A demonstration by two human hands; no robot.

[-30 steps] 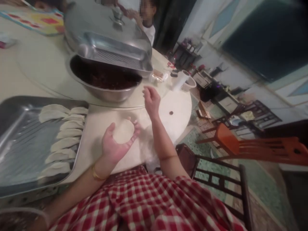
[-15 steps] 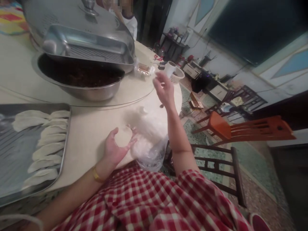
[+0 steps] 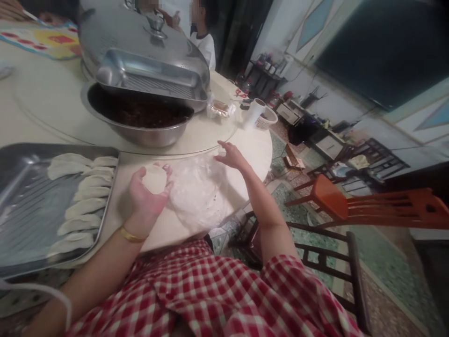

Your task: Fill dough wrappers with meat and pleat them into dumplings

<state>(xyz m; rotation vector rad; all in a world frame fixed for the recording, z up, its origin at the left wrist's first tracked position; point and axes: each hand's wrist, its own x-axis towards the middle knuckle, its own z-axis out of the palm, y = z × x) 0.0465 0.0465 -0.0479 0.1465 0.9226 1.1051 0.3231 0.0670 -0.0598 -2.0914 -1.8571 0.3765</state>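
Note:
A round, pale dumpling wrapper (image 3: 155,179) lies cupped in my left hand (image 3: 147,194), with the fingers curled around its edge. My right hand (image 3: 231,157) is held out with its fingers apart and nothing in them, at the far right edge of a clear plastic bag (image 3: 199,192). The bag lies crumpled on the table; its contents are hard to make out. To the left of my left hand, a metal tray (image 3: 31,210) bears several folded dumplings (image 3: 86,206). Behind it stands a steel bowl (image 3: 147,133) of dark filling (image 3: 147,117).
An empty metal tray (image 3: 154,82) rests on the bowl's rim against a large domed lid (image 3: 140,42). A paper roll (image 3: 255,112), a white basket (image 3: 267,118) and a small package (image 3: 220,108) sit at the far right. Chairs (image 3: 326,196) stand right; people (image 3: 206,49) are beyond.
My right hand has come down from its raised position toward the bag. The bag now lies flatter across the table. My left hand, still holding the wrapper, appears closer to the dumpling tray.

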